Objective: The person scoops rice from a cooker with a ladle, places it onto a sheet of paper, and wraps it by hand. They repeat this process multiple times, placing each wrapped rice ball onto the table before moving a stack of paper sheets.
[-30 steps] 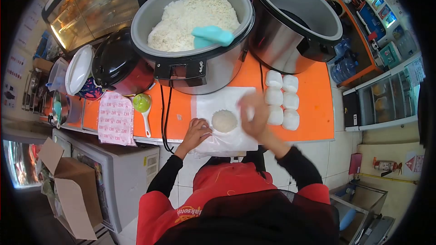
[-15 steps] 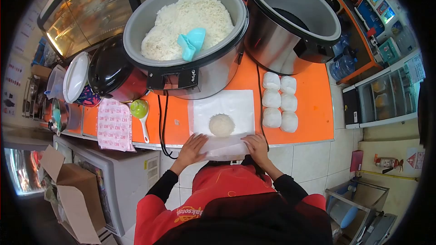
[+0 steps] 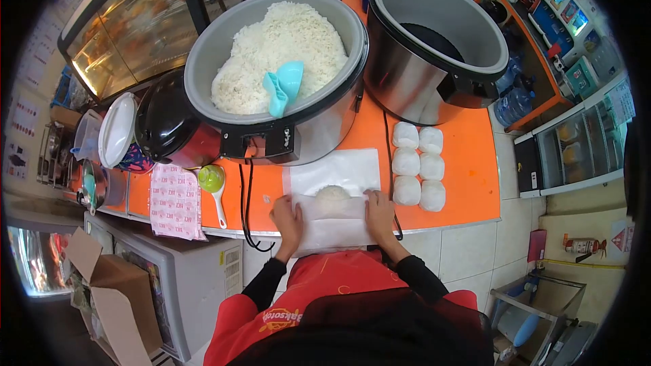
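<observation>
Red-clad person at the near edge of the orange table [image 3: 468, 176]. White paper sheet [image 3: 332, 168] sits mid near edge, its near part running out over that edge. Left hand [image 3: 288, 222] at the sheet's left side, right hand [image 3: 380, 215] at its right side. Fingers of both are bent, grasping the paper at the sides of the folded-over flap; exact thumb contact can't be told. Rice mound [image 3: 332, 194] lies on the sheet between the hands, near side under the flap, far side uncovered.

Right of the sheet, toward the table's right edge: six white wrapped packets [image 3: 407, 190], two columns of three. Black cord [image 3: 242, 203] left of the sheet, dropping over the near edge. Further left, white spoon [image 3: 220, 210] with a green cup [image 3: 211, 177] at its far end, then pink-printed paper [image 3: 175, 202] by the near-left corner, overhanging slightly.

Behind the sheet, big open rice cooker [image 3: 319, 141] heaped with cooked rice [image 3: 254, 54], turquoise scoop [image 3: 277, 93] resting on the rice near the rim. Second open cooker [image 3: 410, 88] to its right, beyond the packets. Black-lidded pot [image 3: 167, 122] left of the big cooker, white-lidded container [image 3: 117, 129] beside it. Glass display case [image 3: 129, 27] behind, far left.
</observation>
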Demonstrator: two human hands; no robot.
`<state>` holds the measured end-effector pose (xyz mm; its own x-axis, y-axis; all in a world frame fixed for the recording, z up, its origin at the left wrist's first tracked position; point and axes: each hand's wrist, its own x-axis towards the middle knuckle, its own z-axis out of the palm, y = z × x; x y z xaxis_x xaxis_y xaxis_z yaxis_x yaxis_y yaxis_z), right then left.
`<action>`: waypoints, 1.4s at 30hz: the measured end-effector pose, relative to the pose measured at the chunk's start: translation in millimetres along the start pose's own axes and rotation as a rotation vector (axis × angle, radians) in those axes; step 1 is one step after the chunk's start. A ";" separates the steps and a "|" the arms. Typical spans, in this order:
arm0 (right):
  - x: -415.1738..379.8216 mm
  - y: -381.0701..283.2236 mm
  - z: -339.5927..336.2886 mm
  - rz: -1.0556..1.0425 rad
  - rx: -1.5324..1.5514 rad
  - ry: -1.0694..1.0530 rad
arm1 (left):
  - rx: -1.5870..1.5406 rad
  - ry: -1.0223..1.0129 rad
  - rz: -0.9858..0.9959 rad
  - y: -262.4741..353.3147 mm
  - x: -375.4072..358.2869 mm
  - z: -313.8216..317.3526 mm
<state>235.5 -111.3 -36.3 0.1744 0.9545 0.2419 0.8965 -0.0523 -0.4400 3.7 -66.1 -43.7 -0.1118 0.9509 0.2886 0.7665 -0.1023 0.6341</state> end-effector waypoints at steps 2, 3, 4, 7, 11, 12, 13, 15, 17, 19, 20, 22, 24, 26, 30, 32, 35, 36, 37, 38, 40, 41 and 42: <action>-7.6 -1.1 -2.6 -0.185 0.006 0.165 | -0.479 0.291 -0.327 29.7 -13.3 -14.6; -11.6 -5.7 -4.3 -0.268 0.054 0.044 | -0.625 0.201 -0.517 27.6 -14.5 -12.9; -8.5 -9.3 -3.5 -0.290 0.098 -0.010 | -0.768 0.107 -0.707 23.0 -16.3 -9.2; 12.8 -27.3 0.8 -0.236 0.144 -0.228 | -1.179 -0.196 -1.276 8.5 -20.0 1.7; 24.4 -21.0 18.4 -0.108 0.189 -0.201 | -1.083 -0.017 -1.169 -5.1 -18.2 28.9; 24.0 -19.9 15.0 -0.113 0.200 -0.209 | -1.055 -0.011 -1.073 -8.4 -16.2 28.5; 25.3 -17.6 12.4 -0.119 0.210 -0.216 | -1.033 -0.046 -1.109 -11.6 -18.6 23.4; 32.7 -10.9 9.8 -0.058 0.339 -0.190 | -0.851 -0.217 -0.960 -24.5 -15.4 14.9; 46.8 -3.7 15.3 -0.034 0.381 -0.134 | -0.655 -0.350 -0.759 -42.1 -2.1 16.7; 71.1 6.2 30.8 -0.042 0.335 -0.055 | -0.557 -0.443 -0.543 -25.2 37.5 17.2; 85.1 4.7 29.3 -0.068 0.253 -0.050 | -0.505 -0.486 -0.436 -19.2 52.8 16.6; 116.2 -0.1 24.1 -0.122 0.090 -0.033 | -0.730 -0.548 -0.661 -25.1 67.9 26.3; 134.8 4.4 20.9 -0.225 0.026 -0.110 | -0.862 -0.542 -0.745 -33.5 72.0 36.2; 148.8 10.0 12.1 -0.314 0.019 -0.214 | -0.890 -0.470 -0.704 -44.8 62.6 40.6; 146.5 -4.0 -27.1 -0.469 0.067 -0.437 | -0.206 -0.164 -0.134 -42.5 52.1 31.2; 134.5 -9.1 -41.7 -0.589 0.062 -0.407 | 0.004 0.043 0.179 17.8 55.6 1.6; 101.4 -13.8 -57.0 -0.785 0.086 -0.228 | 0.143 -0.176 0.716 54.3 63.0 -8.4; 91.1 -13.8 -57.0 -0.786 0.082 -0.206 | 0.215 -0.217 0.901 68.5 71.3 -11.8; 81.4 -13.2 -56.8 -0.787 0.078 -0.183 | 0.218 -0.284 0.919 69.5 76.4 -9.7; 71.5 -12.4 -56.3 -0.788 0.072 -0.159 | 0.220 -0.350 0.937 69.3 80.6 -7.2; 51.6 -8.9 -51.9 -0.741 0.088 -0.105 | 0.235 -0.475 0.945 61.2 77.6 -6.6; 42.8 -6.5 -49.1 -0.716 0.094 -0.076 | 0.250 -0.533 0.936 48.1 72.6 -10.2; 33.5 -4.9 -46.0 -0.682 0.112 -0.046 | 0.264 -0.592 0.928 33.9 66.6 -12.6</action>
<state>255.7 -92.7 13.8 -0.4325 0.7752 0.4604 0.7522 0.5918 -0.2898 14.2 -9.9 6.0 0.8328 0.5358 0.1390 0.5150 -0.8421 0.1602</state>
